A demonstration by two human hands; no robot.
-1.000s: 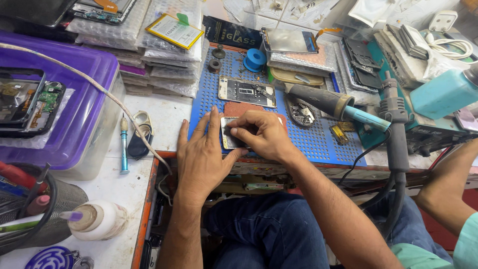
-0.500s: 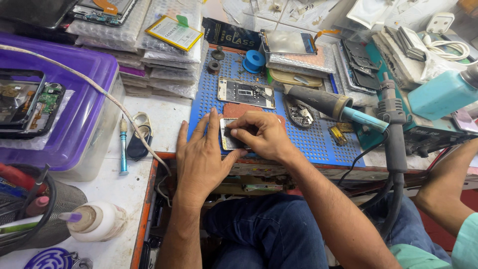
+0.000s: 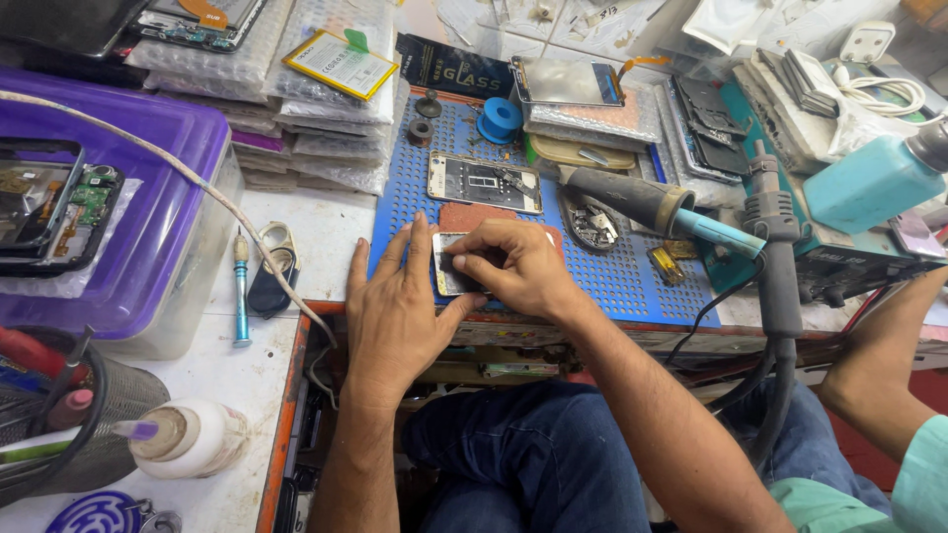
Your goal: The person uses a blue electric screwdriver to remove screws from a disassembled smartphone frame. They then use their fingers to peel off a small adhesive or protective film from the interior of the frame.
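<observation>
We are pressing our flat, open left hand [image 3: 395,306] beside an opened phone [image 3: 452,265] on the blue mat [image 3: 612,281], our right hand [image 3: 518,265] pinching inside it, repair unfinished.

Blue perforated mat [image 3: 632,286], purple bin lid [image 3: 148,148], teal bottle [image 3: 869,183], light-blue screwdriver [image 3: 241,296], yellow-edged battery [image 3: 341,64].

I am working with both forearms bare, my left hand [image 3: 393,314] and my right hand [image 3: 516,266] wearing no gloves, rings or watch that I can see. I am wearing dark blue jeans [image 3: 513,454], the denim creasing in soft folds across my lap. My fingernails are showing short and plain, and no sleeve is reaching down as far as either wrist.
</observation>
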